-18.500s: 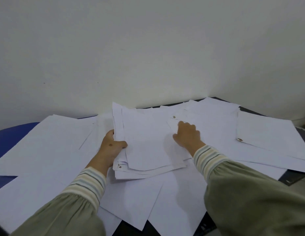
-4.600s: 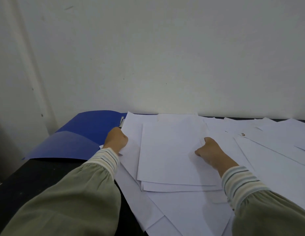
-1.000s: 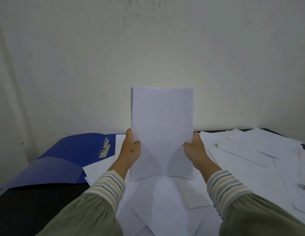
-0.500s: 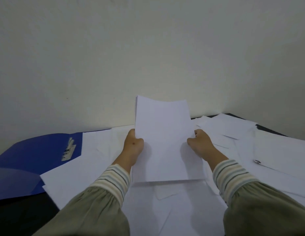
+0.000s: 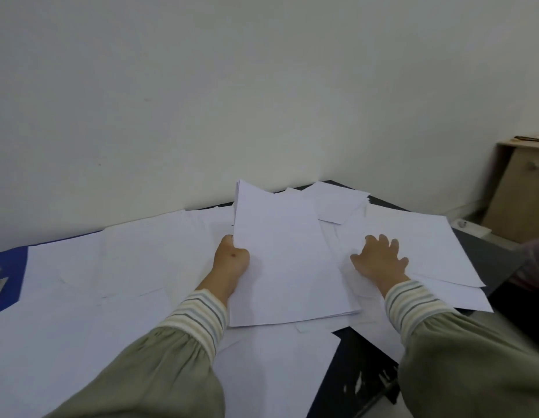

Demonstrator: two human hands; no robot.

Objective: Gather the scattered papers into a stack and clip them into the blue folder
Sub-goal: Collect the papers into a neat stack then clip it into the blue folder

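The left hand (image 5: 232, 262) grips the paper stack (image 5: 285, 263) at its left edge, fingers curled round it. Right of the stack, the right hand (image 5: 379, 259) lies flat, fingers (image 5: 393, 244) spread, both forearms extended forward.

Both arms wear loose, olive-green sleeves of a soft, matte cloth, full and puffed along the forearm. The cloth is gathered into small pleats where it meets each cuff. The left cuff (image 5: 199, 319) and the right cuff (image 5: 411, 303) are ribbed knit, cream-coloured, ringed with narrow stripes in grey-green and pale blue. They sit snug at the wrists. The left hand (image 5: 230, 260) shows a small dark red spot on its back; the right hand (image 5: 378, 257) is bare, with no rings.
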